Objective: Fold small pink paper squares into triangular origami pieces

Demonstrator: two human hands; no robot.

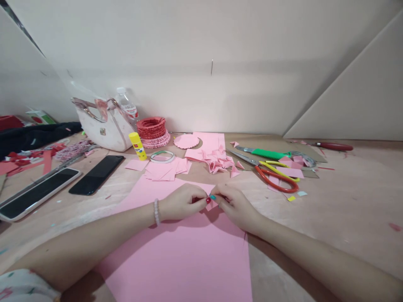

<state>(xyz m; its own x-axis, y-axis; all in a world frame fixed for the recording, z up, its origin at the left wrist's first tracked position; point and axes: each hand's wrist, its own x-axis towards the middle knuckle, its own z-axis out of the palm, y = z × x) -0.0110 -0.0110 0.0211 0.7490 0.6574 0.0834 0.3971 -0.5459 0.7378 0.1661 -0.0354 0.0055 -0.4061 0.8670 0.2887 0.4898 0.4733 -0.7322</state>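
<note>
My left hand (182, 202) and my right hand (234, 205) meet above a large pink paper sheet (176, 260). Their fingertips pinch a small folded piece of pink paper (211, 204) from both sides, and the fingers hide most of it. A beaded bracelet (156, 212) circles my left wrist. Just beyond my hands lies a stack of cut pink paper squares (165, 170). A heap of small folded pink triangles (217, 159) sits further back.
Orange-handled scissors (277, 178) and green-handled scissors (267, 154) lie to the right. A glue stick (137, 146), tape roll (162, 157), and black phone (96, 174) lie ahead and left. Red paper coils (151, 128) and a white handbag (102, 126) stand against the wall.
</note>
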